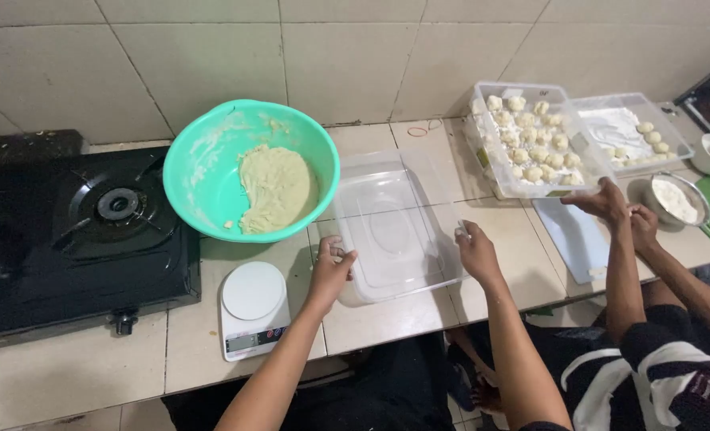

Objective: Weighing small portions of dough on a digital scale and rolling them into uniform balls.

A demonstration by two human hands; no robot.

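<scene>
Both hands (333,267) (476,249) flank the clear plastic tray (392,227), touching it.

One head-worn view looks steeply down on the tiled table (419,319) from close above, facing the wall (211,48) at 12 o'clock; the stove (76,231) lies at 9 o'clock, trays (578,172) toward 2 o'clock.

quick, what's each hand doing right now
Left hand: closed on the left edge of the clear tray.
Right hand: closed on the tray's right edge.
</scene>
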